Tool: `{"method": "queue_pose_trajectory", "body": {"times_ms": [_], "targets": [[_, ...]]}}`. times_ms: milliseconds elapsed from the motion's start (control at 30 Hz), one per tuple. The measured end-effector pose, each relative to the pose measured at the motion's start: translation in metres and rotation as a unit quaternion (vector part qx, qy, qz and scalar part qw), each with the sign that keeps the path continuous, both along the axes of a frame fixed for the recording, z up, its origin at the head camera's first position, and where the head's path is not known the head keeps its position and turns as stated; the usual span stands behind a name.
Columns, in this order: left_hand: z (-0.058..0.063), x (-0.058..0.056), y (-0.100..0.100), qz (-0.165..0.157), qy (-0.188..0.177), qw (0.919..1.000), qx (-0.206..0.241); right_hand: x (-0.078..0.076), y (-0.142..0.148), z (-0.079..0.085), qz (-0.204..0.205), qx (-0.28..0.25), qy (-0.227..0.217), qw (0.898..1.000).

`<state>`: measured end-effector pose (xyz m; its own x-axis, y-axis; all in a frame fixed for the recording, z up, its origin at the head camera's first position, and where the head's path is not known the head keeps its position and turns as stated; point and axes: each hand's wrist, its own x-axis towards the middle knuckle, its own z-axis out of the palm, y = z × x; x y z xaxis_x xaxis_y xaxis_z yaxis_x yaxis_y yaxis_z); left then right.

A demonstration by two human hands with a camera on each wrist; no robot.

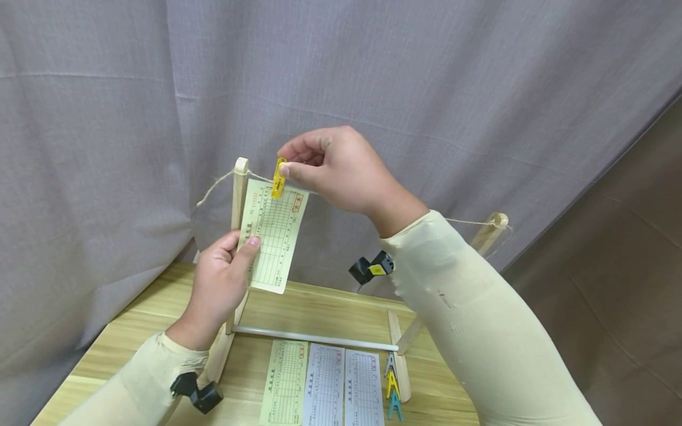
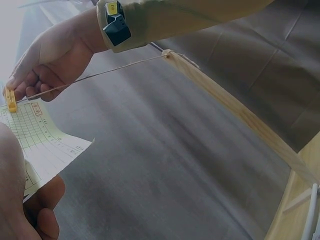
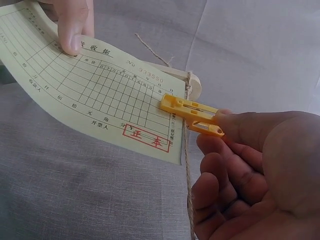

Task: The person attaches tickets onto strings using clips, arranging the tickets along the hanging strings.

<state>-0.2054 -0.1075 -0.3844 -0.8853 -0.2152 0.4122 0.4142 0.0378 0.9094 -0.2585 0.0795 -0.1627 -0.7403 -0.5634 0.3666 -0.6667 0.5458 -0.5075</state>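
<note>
My left hand (image 1: 218, 284) pinches a pale yellow receipt slip (image 1: 274, 248) along its left side, thumb on the printed face. The slip hangs lengthwise below a thin twine line (image 1: 469, 222), close to the left wooden post (image 1: 239, 204). Between thumb and fingers, my right hand (image 1: 346, 168) pinches a yellow clothespin (image 1: 278, 180) by its handle end. In the right wrist view, the tip of the clothespin (image 3: 190, 114) overlaps the slip's top edge at the twine (image 3: 187, 170). The slip (image 2: 42, 135) bends in the left wrist view.
A right wooden post (image 1: 487, 235) carries the twine's other end. A white rod (image 1: 319, 338) joins the stand's base. On the wooden table (image 1: 330, 305) lie another yellow slip (image 1: 285, 378), two whitish slips (image 1: 324, 384) and several clothespins (image 1: 393, 384). Grey curtain (image 1: 426, 89) hangs behind.
</note>
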Motion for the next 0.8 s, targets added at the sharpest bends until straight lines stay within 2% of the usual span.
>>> {"method": "queue_pose_trajectory", "body": {"times_ms": [267,600,800], "targets": [[-0.0001,0.0004,0.0011,-0.007,-0.007,0.9999,0.007,0.0004,0.0017,-0.0007,-0.019,-0.007,-0.022,1.0],[-0.0003,-0.0004,0.0017,-0.018,-0.009,0.9996,0.018,-0.0009,0.0018,-0.002,-0.01,-0.013,-0.03,0.999],[-0.0009,-0.0005,0.0022,-0.014,-0.007,0.9997,0.019,-0.0009,0.001,-0.0034,-0.005,-0.018,-0.033,0.999]]}}
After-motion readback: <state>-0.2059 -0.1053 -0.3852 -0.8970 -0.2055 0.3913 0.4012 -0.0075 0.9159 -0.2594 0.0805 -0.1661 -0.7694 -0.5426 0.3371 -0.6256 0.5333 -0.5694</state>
